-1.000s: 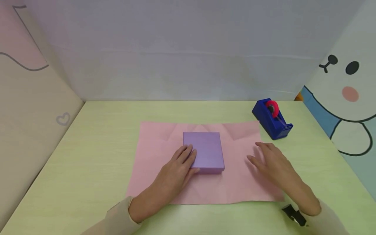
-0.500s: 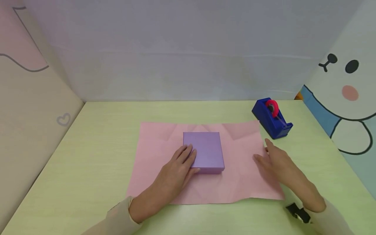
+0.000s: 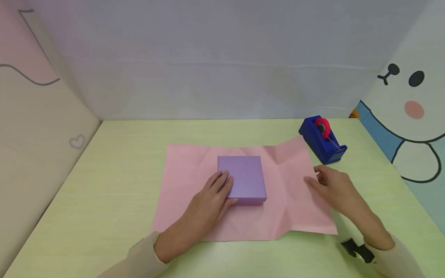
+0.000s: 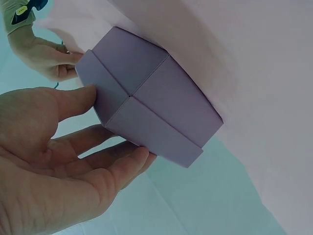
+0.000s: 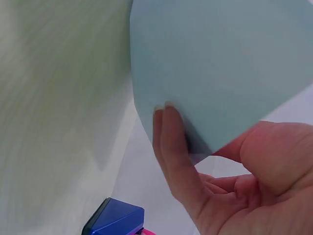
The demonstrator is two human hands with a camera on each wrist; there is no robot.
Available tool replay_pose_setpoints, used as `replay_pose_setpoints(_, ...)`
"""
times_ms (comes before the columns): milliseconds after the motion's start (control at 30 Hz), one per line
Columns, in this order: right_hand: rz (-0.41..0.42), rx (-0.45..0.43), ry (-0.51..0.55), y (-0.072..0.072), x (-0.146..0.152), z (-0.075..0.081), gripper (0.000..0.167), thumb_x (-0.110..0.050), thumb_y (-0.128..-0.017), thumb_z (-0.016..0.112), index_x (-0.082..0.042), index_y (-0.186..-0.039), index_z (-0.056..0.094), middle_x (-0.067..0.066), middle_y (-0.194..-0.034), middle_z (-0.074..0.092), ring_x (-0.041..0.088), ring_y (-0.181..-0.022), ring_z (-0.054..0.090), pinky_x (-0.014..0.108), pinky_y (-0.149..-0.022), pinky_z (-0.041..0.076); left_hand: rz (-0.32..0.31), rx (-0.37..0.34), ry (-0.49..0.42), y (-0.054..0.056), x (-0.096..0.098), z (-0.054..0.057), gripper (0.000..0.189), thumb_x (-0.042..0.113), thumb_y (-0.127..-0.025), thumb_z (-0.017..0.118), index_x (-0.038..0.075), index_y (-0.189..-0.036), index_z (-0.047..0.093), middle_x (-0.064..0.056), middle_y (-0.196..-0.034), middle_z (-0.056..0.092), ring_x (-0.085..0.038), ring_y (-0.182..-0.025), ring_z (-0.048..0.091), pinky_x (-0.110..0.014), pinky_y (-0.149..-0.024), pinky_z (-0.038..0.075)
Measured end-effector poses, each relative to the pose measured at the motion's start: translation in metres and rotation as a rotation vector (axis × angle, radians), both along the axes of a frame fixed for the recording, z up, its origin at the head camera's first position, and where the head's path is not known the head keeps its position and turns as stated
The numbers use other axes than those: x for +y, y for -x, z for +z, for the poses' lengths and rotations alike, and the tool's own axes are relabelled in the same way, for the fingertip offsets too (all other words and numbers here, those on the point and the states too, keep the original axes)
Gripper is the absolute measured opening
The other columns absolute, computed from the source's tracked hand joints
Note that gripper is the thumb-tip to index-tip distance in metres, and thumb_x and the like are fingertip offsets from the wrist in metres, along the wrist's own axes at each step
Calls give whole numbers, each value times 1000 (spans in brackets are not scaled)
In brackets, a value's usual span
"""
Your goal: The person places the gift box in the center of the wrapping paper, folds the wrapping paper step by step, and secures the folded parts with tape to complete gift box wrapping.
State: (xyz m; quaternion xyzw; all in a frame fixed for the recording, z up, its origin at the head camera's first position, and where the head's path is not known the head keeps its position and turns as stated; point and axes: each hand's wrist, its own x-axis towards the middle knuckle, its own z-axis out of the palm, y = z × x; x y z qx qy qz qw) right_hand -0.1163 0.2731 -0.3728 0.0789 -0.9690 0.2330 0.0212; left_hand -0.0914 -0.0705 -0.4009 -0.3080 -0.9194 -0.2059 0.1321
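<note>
A square purple box (image 3: 246, 175) lies on a sheet of pink wrapping paper (image 3: 187, 166) in the head view. My left hand (image 3: 203, 206) grips the box's near-left corner, fingers over the lid and thumb against the front side. In the left wrist view the thumb and fingertips touch different sides of the box (image 4: 146, 93). My right hand (image 3: 337, 191) pinches the paper's right edge, which is lifted off the table. The right wrist view shows the paper's pale blue-looking underside (image 5: 210, 63), with fingers against it and the thumb on the other side, partly hidden.
A blue tape dispenser (image 3: 321, 141) with a red-cored roll stands just beyond the paper's far right corner. The pale table (image 3: 114, 173) extends around the sheet. A grey-white wall (image 3: 222, 88) closes off the back, with printed panels at both sides.
My right hand has moved right to the paper's edge and taken hold of it. The paper's right side has risen and creased. My left hand and the box keep their place.
</note>
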Motion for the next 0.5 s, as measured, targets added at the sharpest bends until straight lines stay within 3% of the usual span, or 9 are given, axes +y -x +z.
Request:
replay_pose_setpoints(100,-12,19,23,-2,-3,5,28,-19,-99,70,7,-105,66,4,-72,64,20,-65,55,34,-60,45,0,1,2,0,0,0,51,26,-97,72,-7,-134,62,-26,-141,57,-40,-135,50,-43,-102,51)
replay_pose_setpoints(200,-32,10,62,-5,-8,12,26,-25,-101,67,1,-99,66,2,-69,67,17,-62,54,29,-55,42,0,7,2,0,0,0,50,25,-97,72,-8,-134,62,-26,-141,57,-40,-135,50,-43,-103,50)
replay_pose_setpoints(500,-33,21,162,-6,-18,22,24,-30,-101,68,-7,-94,68,4,-81,71,21,-73,72,24,-61,49,-2,5,-5,0,0,-1,50,25,-98,71,-7,-135,62,-26,-142,57,-40,-136,50,-44,-104,50)
